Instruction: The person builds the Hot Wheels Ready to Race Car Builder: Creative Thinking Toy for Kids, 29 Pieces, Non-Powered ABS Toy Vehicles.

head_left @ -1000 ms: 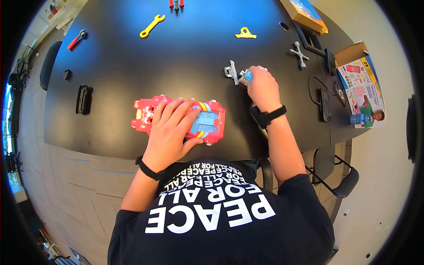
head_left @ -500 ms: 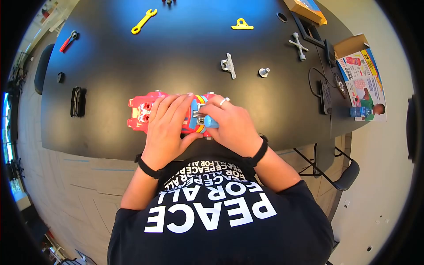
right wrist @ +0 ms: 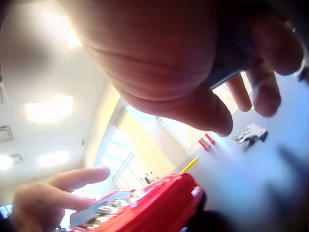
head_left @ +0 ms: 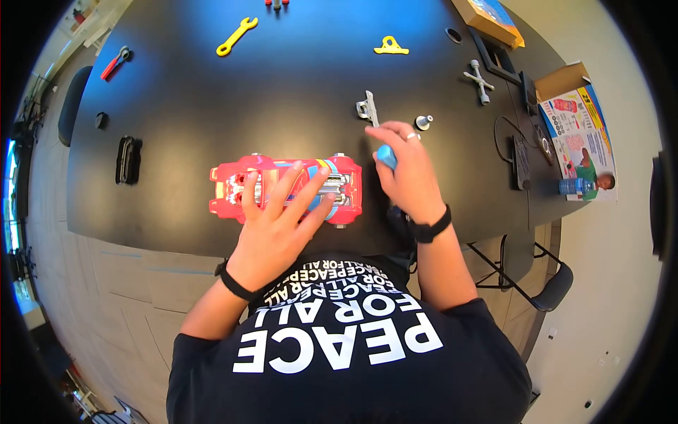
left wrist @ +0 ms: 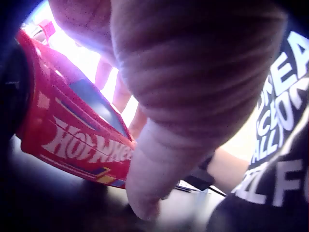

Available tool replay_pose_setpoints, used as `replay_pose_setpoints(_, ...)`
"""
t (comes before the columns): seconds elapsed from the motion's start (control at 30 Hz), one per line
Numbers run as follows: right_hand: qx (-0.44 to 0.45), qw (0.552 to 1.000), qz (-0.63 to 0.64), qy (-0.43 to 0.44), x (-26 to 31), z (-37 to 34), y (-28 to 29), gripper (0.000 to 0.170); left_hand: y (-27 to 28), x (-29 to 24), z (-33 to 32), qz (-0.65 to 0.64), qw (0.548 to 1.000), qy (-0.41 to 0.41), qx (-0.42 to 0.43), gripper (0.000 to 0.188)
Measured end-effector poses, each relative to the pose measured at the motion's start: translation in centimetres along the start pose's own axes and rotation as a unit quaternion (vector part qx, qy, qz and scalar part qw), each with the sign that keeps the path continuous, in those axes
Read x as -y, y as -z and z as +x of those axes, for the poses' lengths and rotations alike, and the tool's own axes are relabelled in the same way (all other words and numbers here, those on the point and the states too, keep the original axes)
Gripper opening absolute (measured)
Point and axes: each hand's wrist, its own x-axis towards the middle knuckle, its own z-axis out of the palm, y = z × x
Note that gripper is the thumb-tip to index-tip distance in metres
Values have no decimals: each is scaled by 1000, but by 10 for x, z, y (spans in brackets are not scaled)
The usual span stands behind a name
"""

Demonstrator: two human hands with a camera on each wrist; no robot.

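My left hand [head_left: 279, 230] rests spread on top of a red toy car [head_left: 229, 187], its fingertips near a silver engine piece [head_left: 336, 189] in the blue-edged bay. Seen in the left wrist view, this hand [left wrist: 188, 82] lies against the car's lettered side [left wrist: 72, 130]. Right of the car, my right hand [head_left: 413, 177] is raised, curled around a blue handle [head_left: 385, 156]; its far end is hidden. In the right wrist view, that hand [right wrist: 159, 58] is above the car [right wrist: 169, 208]. A grey bracket [head_left: 366, 108] lies just beyond its fingertips.
A grey cone-shaped piece [head_left: 424, 122] stands right of the bracket. Farther out lie a yellow wrench [head_left: 237, 37], a yellow bracket [head_left: 390, 46], a grey cross wrench [head_left: 479, 83], a red-handled tool [head_left: 116, 63] and a black case [head_left: 127, 161]. An open box [head_left: 575, 131] and bottle [head_left: 575, 186] are at right.
My right hand has moved off the car to the right with the blue handle. The silver piece is now in the bay, which was bare a second ago. My left fingers have spread wider.
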Motion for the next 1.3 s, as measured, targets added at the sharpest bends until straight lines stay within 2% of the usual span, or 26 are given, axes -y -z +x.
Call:
replay_pose_setpoints(0.03,2,999,-33,-26,-7,3,-2,42,-4,-3,-4,18,1000,-5,-15,83)
replay_pose_setpoints(0.1,5,998,-64,-21,-23,14,-11,44,-1,-9,1,17,1000,6,-9,85)
replay_pose_setpoints(0.17,10,996,-93,-10,-36,27,-21,46,-1,-9,6,17,998,57,19,83)
replay_pose_setpoints(0.2,22,994,-108,-27,-40,34,-27,46,1,-8,9,25,998,48,11,69)
replay_pose_setpoints(0.23,34,991,-124,-44,-42,41,-31,46,1,-6,14,29,998,48,11,69)
replay_pose_setpoints(0.33,28,987,-150,-49,-48,58,-35,36,0,0,28,67,998,20,5,48)
replay_pose_setpoints(0.4,19,980,-192,-42,-55,62,-39,24,-1,1,33,78,997,17,4,47)
replay_pose_setpoints(0.57,-40,982,-182,-42,-51,45,-28,19,-13,5,37,100,995,16,-27,49)
replay_pose_setpoints(0.67,-105,989,-95,-49,-56,29,-15,19,0,9,39,65,998,16,-21,57)
replay_pose_setpoints(0.7,-107,988,-95,-51,-57,25,-7,19,9,9,40,14,999,30,-22,63)
replay_pose_setpoints(0.77,-97,979,161,-80,-48,15,14,19,26,12,43,-37,998,41,-20,69)
replay_pose_setpoints(0.8,-90,942,298,-124,-21,12,31,20,32,15,44,-169,982,66,-54,71)
replay_pose_setpoints(0.83,-94,941,298,-126,-10,10,43,20,38,18,45,-298,947,90,-85,74)
replay_pose_setpoints(0.9,-128,946,295,-45,4,8,62,20,45,22,46,-327,938,86,-79,74)
replay_pose_setpoints(0.97,-145,937,318,-27,18,9,77,24,42,27,46,-537,834,83,-97,71)
replay_pose_setpoints(1.0,-129,933,336,-3,27,10,86,26,35,33,41,-572,812,78,-81,67)
replay_pose_setpoints(1.03,-113,928,354,22,38,10,95,28,33,31,41,-571,814,74,-78,67)
replay_pose_setpoints(1.1,-103,926,362,10,59,14,110,29,29,25,42,-682,716,138,-46,65)
replay_pose_setpoints(1.17,-44,967,209,140,70,21,122,28,23,23,42,-699,706,117,-14,58)
replay_pose_setpoints(1.2,-28,974,130,182,79,29,128,31,19,20,42,-719,684,122,6,56)
replay_pose_setpoints(1.23,-30,975,129,180,78,36,125,31,17,17,41,-740,660,127,27,55)
replay_pose_setpoints(1.27,14,972,103,209,78,44,122,34,16,16,41,-757,640,124,47,53)
replay_pose_setpoints(1.3,57,966,75,240,79,51,118,38,14,14,42,-757,640,122,49,53)
